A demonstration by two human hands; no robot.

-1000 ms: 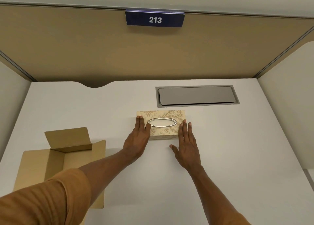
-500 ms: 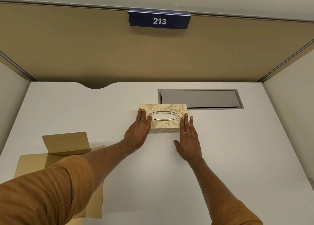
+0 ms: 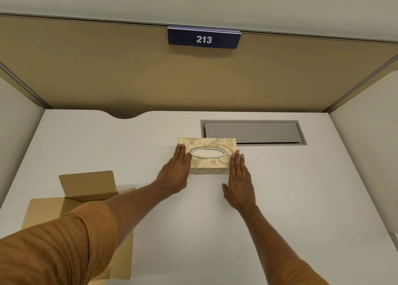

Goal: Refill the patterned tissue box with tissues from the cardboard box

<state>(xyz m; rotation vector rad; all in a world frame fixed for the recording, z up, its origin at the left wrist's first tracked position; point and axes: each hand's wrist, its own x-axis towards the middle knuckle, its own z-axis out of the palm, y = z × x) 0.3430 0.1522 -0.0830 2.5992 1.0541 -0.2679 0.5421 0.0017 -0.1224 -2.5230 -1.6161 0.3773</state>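
Observation:
The patterned tissue box (image 3: pixel 212 143) lies flat on the white desk (image 3: pixel 301 198), beige with a leaf print and a silver-rimmed oval slot on top. No tissue shows in the slot. My left hand (image 3: pixel 175 172) presses flat against its left end, fingertips on the top edge. Along the right end lies my right hand (image 3: pixel 240 181), fingers straight, so the box is clasped between both palms. The open cardboard box (image 3: pixel 86 183) sits at the near left with a flap raised. My left sleeve hides most of its inside.
A grey metal cable hatch (image 3: pixel 252 131) is set into the desk just behind and right of the tissue box. Tan partition walls (image 3: pixel 107 75) close the desk at the back, with a blue "213" sign (image 3: pixel 204 38) on top. White side panels stand left and right.
Both hands have slid the tissue box away from me, so its back edge now reaches the front of the cable hatch. The cardboard box has not moved.

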